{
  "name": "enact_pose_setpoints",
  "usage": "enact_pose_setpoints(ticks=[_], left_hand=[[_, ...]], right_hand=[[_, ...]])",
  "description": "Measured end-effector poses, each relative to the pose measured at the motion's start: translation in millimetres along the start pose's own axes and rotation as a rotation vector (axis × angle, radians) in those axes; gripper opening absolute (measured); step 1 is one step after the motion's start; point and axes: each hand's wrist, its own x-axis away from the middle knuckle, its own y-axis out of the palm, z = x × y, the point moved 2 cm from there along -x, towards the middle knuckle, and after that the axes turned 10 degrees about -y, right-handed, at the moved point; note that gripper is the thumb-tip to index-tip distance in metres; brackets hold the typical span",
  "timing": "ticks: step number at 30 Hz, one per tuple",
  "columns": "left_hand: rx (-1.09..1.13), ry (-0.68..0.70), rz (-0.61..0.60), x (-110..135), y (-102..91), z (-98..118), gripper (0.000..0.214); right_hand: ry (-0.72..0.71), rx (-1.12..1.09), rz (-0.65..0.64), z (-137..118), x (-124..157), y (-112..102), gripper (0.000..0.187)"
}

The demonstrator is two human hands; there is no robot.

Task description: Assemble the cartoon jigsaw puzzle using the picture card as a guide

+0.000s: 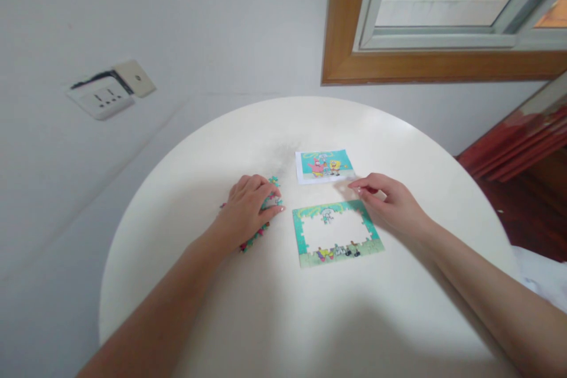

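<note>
My left hand (245, 204) lies palm down over a heap of loose jigsaw pieces (254, 240), its thumb apart from the curved fingers. It covers most of the heap; colourful pieces stick out around it. My right hand (390, 198) hovers by the upper right corner of a partly assembled jigsaw puzzle (305, 258). Its thumb and forefinger are pinched together, and whether a piece is between them I cannot make out. The puzzle's border is joined, with a piece showing a pale face along the top and an open white middle. Behind it lies a cartoon picture card (325, 165).
Everything rests on a round white table (283, 319). A grey smudge marks its surface left of the card. The table's far edge is close to a white wall with a socket (104, 97). A wood-framed window (443, 65) is at the upper right, and red fabric (522, 144) hangs below it.
</note>
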Motion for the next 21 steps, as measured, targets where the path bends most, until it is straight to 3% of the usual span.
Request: enact_pose_setpoints(ticks=[10, 16, 21], left_hand=[[0.062, 0.047, -0.014, -1.0, 1.0, 3.8, 0.014], [0.017, -0.001, 0.006, -0.4, 1.0, -0.2, 0.027], [-0.002, 0.011, -0.001, -0.4, -1.0, 2.1, 0.022]], right_hand=[[0.008, 0.008, -0.017, 0.9, -0.3, -0.8, 0.021], [0.007, 0.021, -0.013, 0.1, -0.2, -1.1, 0.024], [-0.013, 0.027, -0.003, 0.1, -1.1, -1.4, 0.024]])
